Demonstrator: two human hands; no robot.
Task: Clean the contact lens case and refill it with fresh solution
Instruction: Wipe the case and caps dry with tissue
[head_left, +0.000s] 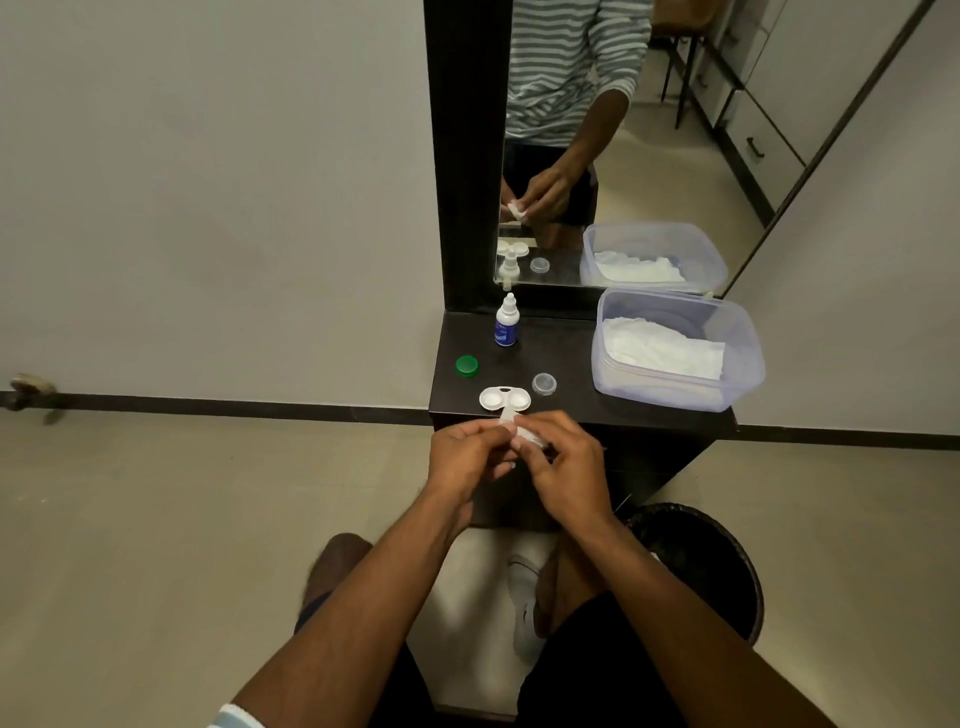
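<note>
Both hands, left hand (470, 452) and right hand (569, 457), pinch a tissue (530, 435) just before the open lens case (505, 399), readying a wipe.

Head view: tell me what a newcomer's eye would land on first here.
The two hands, left hand and right hand, meet at the near edge of the dark shelf, working a small white tissue between the fingers. Just beyond lies the open white lens case, with a green cap to its left and the solution bottle behind. A clear tub of tissues sits at right.
</note>
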